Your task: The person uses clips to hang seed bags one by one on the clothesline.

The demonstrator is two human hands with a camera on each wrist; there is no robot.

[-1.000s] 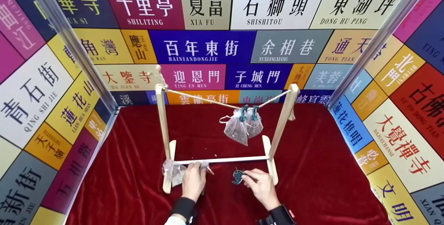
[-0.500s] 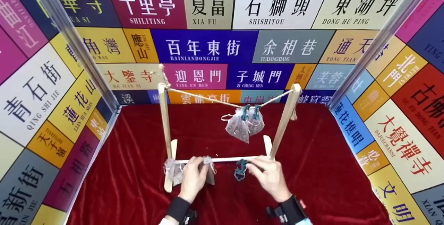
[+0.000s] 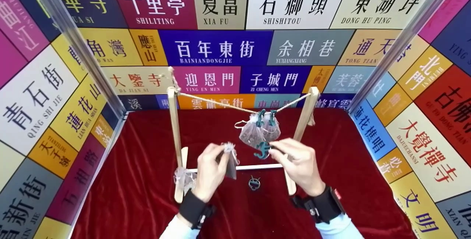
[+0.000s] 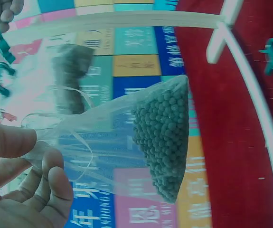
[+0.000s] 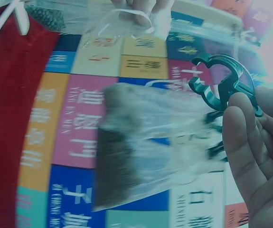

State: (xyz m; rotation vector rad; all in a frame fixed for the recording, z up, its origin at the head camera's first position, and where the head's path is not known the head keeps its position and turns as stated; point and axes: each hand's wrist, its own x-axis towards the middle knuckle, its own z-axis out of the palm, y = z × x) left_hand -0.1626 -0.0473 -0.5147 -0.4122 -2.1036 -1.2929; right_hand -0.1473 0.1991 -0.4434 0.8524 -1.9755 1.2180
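Note:
My left hand (image 3: 211, 169) pinches the gathered neck of a sheer drawstring pouch (image 4: 160, 137), which hangs with small round beads in its bottom. To the right, my right hand (image 3: 301, 161) holds a green plastic clip (image 5: 224, 85) between thumb and fingers, the clip's jaws apart and facing the pouch. In the head view this clip overlaps the lower edge of two pouches (image 3: 252, 132) hanging from a rope (image 3: 220, 102) by similar green clips (image 3: 272, 118).
The rope sags between two posts (image 3: 174, 128) of a wooden frame with a white crossbar (image 3: 257, 167). Another pouch (image 3: 189, 180) lies by the left foot. One more clip (image 3: 254, 183) lies on the red cloth (image 3: 140, 180). Printed panels (image 3: 217, 49) enclose the back and sides.
My left hand has lifted a pouch off the cloth beside the left foot. My right hand has picked a clip up from the cloth and raised it towards the hanging pouches.

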